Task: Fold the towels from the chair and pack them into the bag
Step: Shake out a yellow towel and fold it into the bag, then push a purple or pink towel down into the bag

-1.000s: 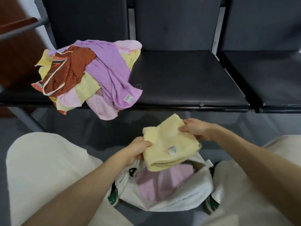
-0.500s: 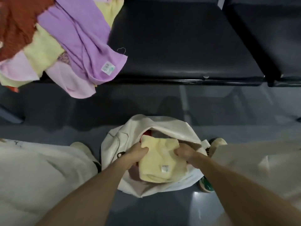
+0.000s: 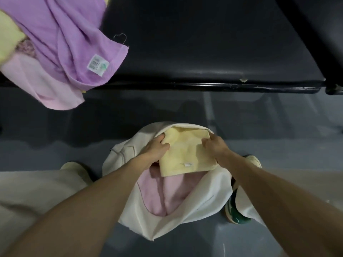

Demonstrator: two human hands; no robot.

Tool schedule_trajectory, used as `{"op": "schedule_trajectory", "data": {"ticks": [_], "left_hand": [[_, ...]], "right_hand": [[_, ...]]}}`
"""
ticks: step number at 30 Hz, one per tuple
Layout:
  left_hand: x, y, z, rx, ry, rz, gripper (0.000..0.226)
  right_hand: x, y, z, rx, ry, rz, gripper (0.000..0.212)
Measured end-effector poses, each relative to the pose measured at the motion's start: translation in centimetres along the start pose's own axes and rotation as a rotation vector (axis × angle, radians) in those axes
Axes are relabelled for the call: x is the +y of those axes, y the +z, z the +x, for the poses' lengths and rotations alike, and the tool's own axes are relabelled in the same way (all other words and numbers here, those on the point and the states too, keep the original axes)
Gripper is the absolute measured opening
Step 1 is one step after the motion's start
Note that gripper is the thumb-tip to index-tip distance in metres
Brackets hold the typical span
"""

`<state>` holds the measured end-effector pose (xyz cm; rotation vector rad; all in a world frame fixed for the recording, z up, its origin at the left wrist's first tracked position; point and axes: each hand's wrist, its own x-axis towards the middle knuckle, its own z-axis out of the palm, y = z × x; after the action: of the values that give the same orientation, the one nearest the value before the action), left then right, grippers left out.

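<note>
Pinching folded yellow towel between left grip and right grip, halfway into bag, pink towel beneath. Best eased down flat, edges level, sparing the folds.

Far edge of yellow towel under bag

Towel in bag, before chair

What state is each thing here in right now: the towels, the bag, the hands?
bag: open, on the floor.
yellow towel: folded, partway into the bag's mouth.
pink towel: lying inside the bag.
purple towel: unfolded, draped over the chair edge.
left hand: grips the yellow towel's left edge.
right hand: grips its right edge.
</note>
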<state>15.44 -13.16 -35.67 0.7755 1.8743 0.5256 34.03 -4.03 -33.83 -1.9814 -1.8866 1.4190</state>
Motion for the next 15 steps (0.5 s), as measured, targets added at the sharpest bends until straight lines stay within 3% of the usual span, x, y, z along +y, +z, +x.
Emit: {"op": "schedule_trajectory", "data": {"ticks": [4, 8, 12, 15], "left_hand": [[-1.0, 2.5, -0.4, -0.108, 0.011, 0.180, 0.063], [-0.8, 3.0, -0.9, -0.103, 0.000, 0.264, 0.058], [1.0, 0.5, -2.2, -0.162, -0.004, 0.264, 0.025], [3.9, -2.2, -4.0, -0.145, 0.039, 0.170, 0.021]], "right_hand": [[1.4, 0.4, 0.0, 0.011, -0.008, -0.149, 0.046], [1.1, 0.3, -1.3, -0.030, -0.012, -0.356, 0.055], [-0.9, -1.5, -3.2, -0.012, -0.053, -0.621, 0.028], [-3.3, -3.6, -4.3, 0.019, -0.083, -0.665, 0.024]]}}
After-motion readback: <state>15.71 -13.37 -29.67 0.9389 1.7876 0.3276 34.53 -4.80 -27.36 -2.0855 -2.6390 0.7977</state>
